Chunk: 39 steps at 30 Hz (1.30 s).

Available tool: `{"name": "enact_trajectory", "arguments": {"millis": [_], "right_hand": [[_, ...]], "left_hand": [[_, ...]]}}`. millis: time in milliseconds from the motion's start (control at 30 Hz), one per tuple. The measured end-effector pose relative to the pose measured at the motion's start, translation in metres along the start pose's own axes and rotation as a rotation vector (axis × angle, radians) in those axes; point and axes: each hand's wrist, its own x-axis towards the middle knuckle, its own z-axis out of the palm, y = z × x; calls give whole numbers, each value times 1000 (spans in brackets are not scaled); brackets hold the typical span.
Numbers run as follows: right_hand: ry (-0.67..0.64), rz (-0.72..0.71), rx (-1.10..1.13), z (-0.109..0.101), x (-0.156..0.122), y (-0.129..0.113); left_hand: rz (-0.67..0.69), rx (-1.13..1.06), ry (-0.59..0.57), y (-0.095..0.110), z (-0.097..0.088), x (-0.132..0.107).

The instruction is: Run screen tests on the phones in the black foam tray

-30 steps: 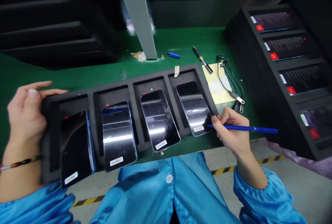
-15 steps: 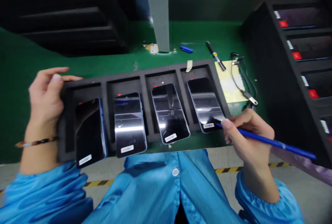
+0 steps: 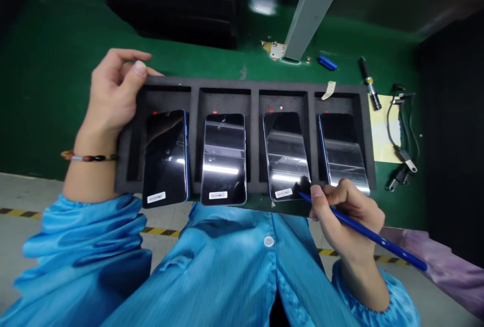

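A black foam tray (image 3: 254, 138) lies along the bench front, with several phones slanting out of its compartments over the near edge. My left hand (image 3: 113, 87) grips the tray's far left corner, thumb on the rim. Between the thumb and fingers of my right hand (image 3: 348, 216) is a blue pen (image 3: 378, 238), its tip at the lower edge of the third phone from the left (image 3: 288, 155), near that phone's white label (image 3: 284, 193). My right hand partly covers the bottom of the rightmost phone (image 3: 342, 148). The leftmost phone (image 3: 165, 158) is nearest my left hand.
A blue pen cap (image 3: 327, 62), a dark marker-like stick (image 3: 369, 85) and a yellow paper (image 3: 383, 127) with black cables (image 3: 404, 155) lie on the green bench. A grey post (image 3: 315, 9) stands behind the tray. Another person's lilac sleeve (image 3: 446, 266) shows at right.
The pen has gone from the rightmost phone to the third one from the left. My view has shifted, so the tray looks more level. My left hand stays at the tray's corner.
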Motion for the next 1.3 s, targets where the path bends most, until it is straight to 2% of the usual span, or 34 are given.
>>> {"name": "enact_trajectory", "arguments": {"millis": [333, 600, 733, 933, 1133, 1300], "right_hand": [[-27, 46, -1, 1, 1, -2], [-38, 14, -50, 0, 4, -4], [-48, 9, -63, 0, 3, -4], [-6, 98, -38, 0, 0, -3], [-29, 86, -38, -2, 1, -2], [-42, 116, 116, -3, 1, -9]], "left_hand": [[-48, 13, -5, 9, 1, -4], [-70, 37, -12, 14, 3, -5], [-70, 17, -22, 13, 2, -5], [-48, 19, -20, 10, 1, -5], [-52, 23, -17, 10, 1, -5], [-48, 17, -13, 6, 0, -3]]}}
